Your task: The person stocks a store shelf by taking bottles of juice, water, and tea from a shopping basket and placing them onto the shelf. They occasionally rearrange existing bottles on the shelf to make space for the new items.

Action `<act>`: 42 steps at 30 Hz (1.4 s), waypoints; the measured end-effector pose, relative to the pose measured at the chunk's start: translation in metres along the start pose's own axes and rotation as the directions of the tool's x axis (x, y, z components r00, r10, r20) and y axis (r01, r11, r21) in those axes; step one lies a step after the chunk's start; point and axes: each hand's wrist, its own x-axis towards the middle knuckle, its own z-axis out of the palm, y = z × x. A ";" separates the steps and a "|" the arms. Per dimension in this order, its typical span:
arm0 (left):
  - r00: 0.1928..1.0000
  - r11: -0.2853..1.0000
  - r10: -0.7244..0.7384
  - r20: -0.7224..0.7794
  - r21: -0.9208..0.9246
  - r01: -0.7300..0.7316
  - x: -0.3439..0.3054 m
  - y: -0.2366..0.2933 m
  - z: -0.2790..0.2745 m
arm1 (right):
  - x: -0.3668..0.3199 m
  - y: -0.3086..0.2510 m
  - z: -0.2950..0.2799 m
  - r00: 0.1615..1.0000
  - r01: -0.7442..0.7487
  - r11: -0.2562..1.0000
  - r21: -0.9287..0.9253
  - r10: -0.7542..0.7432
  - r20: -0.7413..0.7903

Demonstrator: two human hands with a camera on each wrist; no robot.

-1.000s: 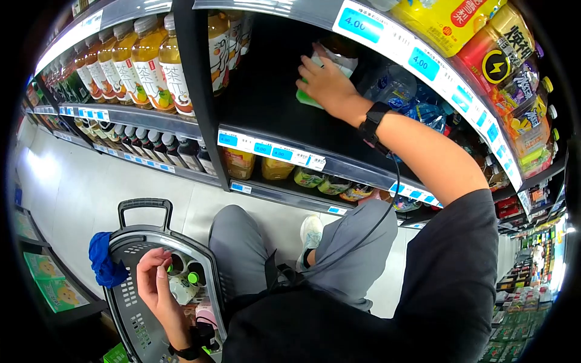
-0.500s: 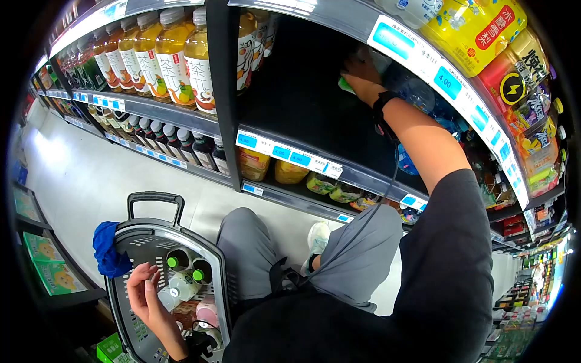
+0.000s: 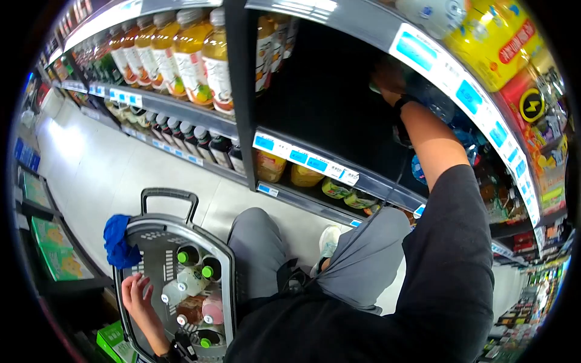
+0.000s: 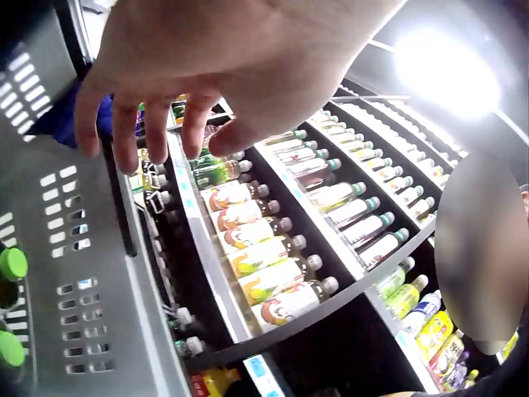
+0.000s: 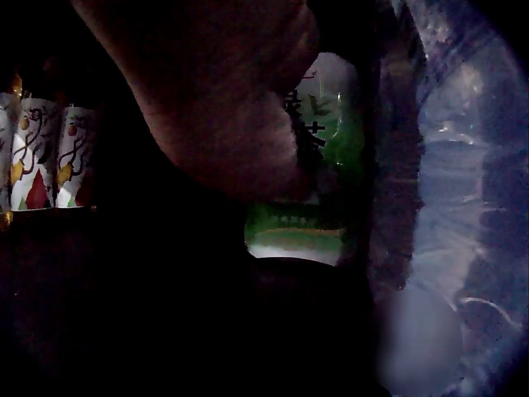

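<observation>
My right hand (image 3: 386,75) reaches deep into the dark upper shelf bay and grips a green-labelled bottle (image 5: 312,165). In the right wrist view the right hand (image 5: 240,107) has its thumb pressed along the bottle's side, and the bottle stands upright near the back. My left hand (image 3: 138,289) hovers with relaxed fingers over the left inside of the grey shopping basket (image 3: 158,233) and holds nothing. In the left wrist view the left hand (image 4: 198,74) spreads loosely above the basket wall (image 4: 83,273). Several bottles, some with green caps (image 3: 183,256), lie in the basket.
Plastic-wrapped water bottles (image 5: 463,207) crowd the right side of the bay. Rows of tea bottles (image 3: 181,57) fill the shelves to the left, and blue price tags (image 3: 305,160) line the shelf edges. A blue cloth (image 3: 118,242) hangs on the basket's rim. My knees are beside the basket.
My right hand has pushed the green-labelled bottle further back into the shelf. My left hand has dropped from a raised position to the basket's left side.
</observation>
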 end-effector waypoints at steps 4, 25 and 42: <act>0.994 0.983 -0.112 0.018 0.150 0.108 0.003 -0.055 -0.028 | -0.017 -0.018 -0.093 0.976 0.212 0.968 -0.138 -0.202 0.083; 0.907 0.459 0.111 0.407 0.788 -0.410 0.070 -0.137 0.067 | -0.187 -0.078 -0.273 0.924 0.377 0.654 0.656 -0.214 -0.317; 0.811 0.792 0.580 -0.074 0.282 -0.541 0.024 -0.022 0.052 | -0.235 -0.117 -0.308 0.923 0.351 0.332 0.876 -0.280 -0.264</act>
